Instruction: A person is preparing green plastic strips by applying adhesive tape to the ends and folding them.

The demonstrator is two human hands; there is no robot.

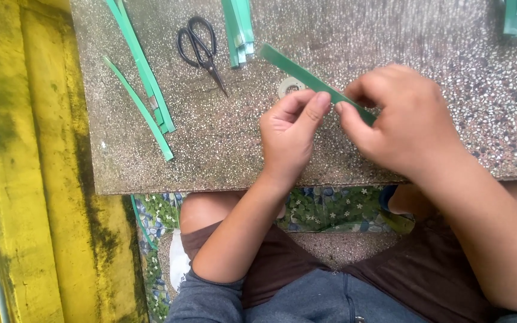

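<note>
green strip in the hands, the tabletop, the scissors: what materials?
Green strip: looks like thin matte leaf or paper-like ribbon; flat, stays straight past the right hand and left hand. Can't tell which.
Tabletop: speckled stone-chip slab, likely terrazzo, dull finish.
Scissors: dark metal, apparently all one material; loops match blades.

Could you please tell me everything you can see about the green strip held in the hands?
The green strip is long, narrow and flat, like a cut leaf or ribbon. It slants from upper left down to the right above the speckled stone slab. The right hand pinches its lower end and the left hand meets it with thumb and forefinger; its upper end is free.
</note>
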